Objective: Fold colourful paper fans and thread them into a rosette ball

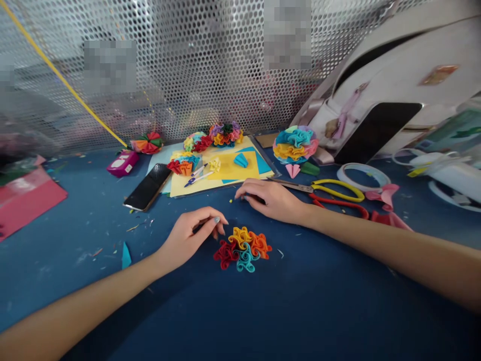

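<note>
A dark blue tabletop [240, 321], strewn with small scraps, spreads under both arms, and a perforated silvery metal panel [169, 75] stands behind it. Taking the centre of the clock at the felt-like cluster between the hands, a flat pinkish-red sheet [30, 200] lies towards half past nine. A small purple box [123, 163] and a black smartphone [148, 186] lie at ten o'clock. At twelve, ruffled multicoloured flowers and two pens rest on layered yellow and blue sheets [236, 172]. A round blue, yellow and pink ruffled ball [295, 144] sits at one; towards half past one a pale fabric backpack [417, 55] stands with a black upright phone [379, 130] before it. Scissors with yellow and red handles [312, 189] lie at two.

The four-coloured felt-like cluster [243, 245] is made of curled scrolls: dark red, yellow, teal, then orange.

It lies flat on the tabletop, apart from both hands. The person's left hand [195, 230] is towards half past nine, loosely curled, a narrow gap between thumb and fingers. The right hand [266, 199] is at one o'clock, fingers bent and slightly parted; whether it pinches anything tiny, one cannot tell.
</note>
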A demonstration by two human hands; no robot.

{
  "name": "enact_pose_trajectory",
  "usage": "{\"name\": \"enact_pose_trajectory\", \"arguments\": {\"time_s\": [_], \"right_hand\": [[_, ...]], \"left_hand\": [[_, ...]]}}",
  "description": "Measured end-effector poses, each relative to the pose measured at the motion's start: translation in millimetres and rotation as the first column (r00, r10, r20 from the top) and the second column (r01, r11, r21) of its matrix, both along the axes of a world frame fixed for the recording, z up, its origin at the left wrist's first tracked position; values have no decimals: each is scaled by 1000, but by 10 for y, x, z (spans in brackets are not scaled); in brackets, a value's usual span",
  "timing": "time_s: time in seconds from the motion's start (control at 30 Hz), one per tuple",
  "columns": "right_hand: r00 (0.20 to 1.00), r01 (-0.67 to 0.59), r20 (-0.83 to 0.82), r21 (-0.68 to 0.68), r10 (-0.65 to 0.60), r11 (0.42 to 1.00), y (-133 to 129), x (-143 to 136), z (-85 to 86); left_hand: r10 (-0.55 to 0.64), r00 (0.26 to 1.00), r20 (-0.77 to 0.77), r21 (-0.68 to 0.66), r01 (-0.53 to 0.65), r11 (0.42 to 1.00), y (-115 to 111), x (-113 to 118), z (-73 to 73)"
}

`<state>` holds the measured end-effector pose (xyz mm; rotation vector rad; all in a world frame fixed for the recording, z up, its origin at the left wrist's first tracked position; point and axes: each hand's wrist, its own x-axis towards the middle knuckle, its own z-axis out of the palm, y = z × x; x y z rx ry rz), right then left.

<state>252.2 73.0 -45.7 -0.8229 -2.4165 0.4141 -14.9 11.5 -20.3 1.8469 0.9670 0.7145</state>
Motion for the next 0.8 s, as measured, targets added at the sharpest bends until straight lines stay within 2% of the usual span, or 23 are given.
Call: {"name": "enact_pose_trajectory", "arguments": {"time_s": [0.17,0.3,0.4,0.43,0.5,0.57,0.63,0.7,0.8], "right_hand": [[998,15,-58,-37,-17,999,-31,-17,5],[997,67,-39,-6,-67,998,79,-32,109],[992,108,44,145,-115,984,264,-92,249],[980,127,122,238,-159,963,338,-121,289],[905,177,295,391,-305,903,493,-178,333],[833,283,336,424,-439,861,643,-215,314],[807,346,333,402,-487,848,769,-222,243],[802,368,334,376,-495,850,858,-210,160],[837,321,328,354,-438,878,916,-211,97]], "left_hand": [[13,1000,-16,23,-12,1000,-20,8,6],[-12,1000,-22,53,13,999,-31,7,12],[-20,1000,-15,72,21,997,-31,3,-1],[-20,1000,-14,77,21,997,-30,1,-6],[-21,1000,-13,83,22,996,-31,-4,-14],[-25,1000,-10,86,26,996,-35,-9,-19],[-35,999,-2,87,35,996,-40,-12,-21],[-44,999,6,89,43,995,-43,-11,-21],[-58,998,7,89,57,994,-44,-5,-21]]}}
